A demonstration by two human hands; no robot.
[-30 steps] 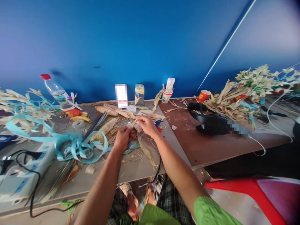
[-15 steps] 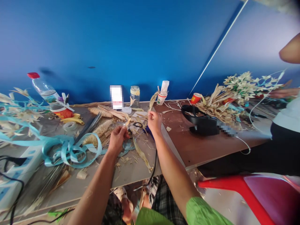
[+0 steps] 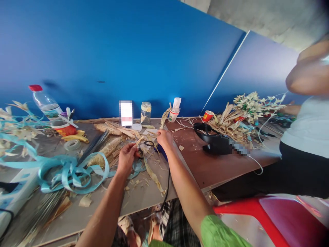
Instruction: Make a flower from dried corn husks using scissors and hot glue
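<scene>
My left hand [image 3: 125, 157] is closed in a pinch on a short pale piece of corn husk [image 3: 139, 140], held just above the grey board table [image 3: 144, 197]. My right hand [image 3: 163, 136] hovers a little to the right with fingers curled, its fingertips close to black-handled scissors [image 3: 148, 143]; what it holds is hidden. A long husk strip [image 3: 153, 175] trails on the table below the hands. Dried corn cobs [image 3: 108, 149] lie just left of my left hand.
Light blue ribbon [image 3: 69, 169] coils at left beside a power strip [image 3: 14, 193]. A bottle [image 3: 45, 101], jar [image 3: 145, 111] and paper cup [image 3: 173, 115] line the blue wall. A black headset [image 3: 213, 141] and husk flowers [image 3: 253, 103] sit on the brown table; another person [image 3: 308, 130] stands right. A red chair [image 3: 257, 212] is near.
My right hand pulled away from the left, rose to the right, then dropped toward the scissors. The view turned right and up, bringing another person into sight.
</scene>
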